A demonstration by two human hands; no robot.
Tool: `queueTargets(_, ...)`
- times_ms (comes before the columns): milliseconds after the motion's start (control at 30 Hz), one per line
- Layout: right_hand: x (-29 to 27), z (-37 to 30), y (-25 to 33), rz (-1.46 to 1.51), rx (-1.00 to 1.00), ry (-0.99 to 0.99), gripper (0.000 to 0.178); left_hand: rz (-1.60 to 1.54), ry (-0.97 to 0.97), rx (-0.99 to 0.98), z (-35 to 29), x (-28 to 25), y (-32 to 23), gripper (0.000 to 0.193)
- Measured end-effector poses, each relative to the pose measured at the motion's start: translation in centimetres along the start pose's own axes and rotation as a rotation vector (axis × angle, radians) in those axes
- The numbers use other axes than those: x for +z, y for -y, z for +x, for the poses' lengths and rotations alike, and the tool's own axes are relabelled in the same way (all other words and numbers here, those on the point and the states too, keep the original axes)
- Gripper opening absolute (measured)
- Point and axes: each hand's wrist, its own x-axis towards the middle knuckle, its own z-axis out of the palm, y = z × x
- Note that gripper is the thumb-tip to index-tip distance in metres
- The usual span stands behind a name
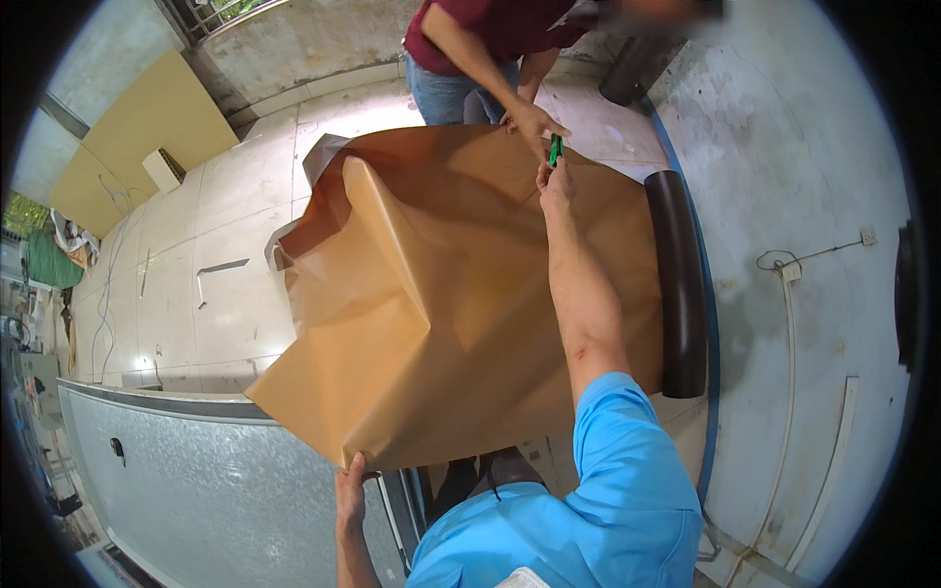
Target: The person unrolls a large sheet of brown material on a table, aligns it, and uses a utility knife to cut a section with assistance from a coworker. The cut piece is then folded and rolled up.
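A large tan sheet [490, 323] with a smooth, creased surface spreads before me, its right end running to a dark brown roll [678, 284]. At the sheet's near left edge, my left hand [351, 487] pinches the border between thumb and fingers. My right arm reaches far across the sheet, and my right hand [556, 188] is closed on a small green utility knife [556, 150]. A co-worker's hand [534, 125] is right beside the knife; whether it touches it I cannot tell. The sheet's far left edge curls up, showing a greyish side.
The co-worker in a maroon shirt [490, 24] stands at the sheet's far edge. A grey panel [216, 480] with a small black object [118, 449] lies at the left. Tan boards [147, 127] lean by the far left wall. Another dark roll [627, 73] stands behind; a wall with cables is at right.
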Motion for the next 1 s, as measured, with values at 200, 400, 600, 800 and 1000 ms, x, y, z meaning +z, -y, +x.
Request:
queueTargets(200,-2.3,2.9,-0.2,0.160,0.104,-0.101,0.021,0.010,0.000,-0.039,0.3,0.3,-0.3,0.046)
queueTargets(400,-2.1,1.9,2.7,0.057,0.123,0.174,0.035,0.039,-0.030,-0.034,0.1,1.3,-2.0,0.047)
queueTargets(600,0.5,-19.8,1.7,-0.800,-0.362,1.110,0.035,0.118,-0.032,0.157,2.6,4.1,-4.6,0.044)
queueTargets(800,3.3,-38.7,-5.2,-1.353,-0.947,1.684,0.066,0.250,-0.055,0.445,12.1,12.4,-8.1,0.026)
queueTargets(1000,8.8,-37.0,-8.8,-2.262,-1.148,1.732,0.026,0.206,-0.387,0.818,18.4,19.8,-10.9,0.024)
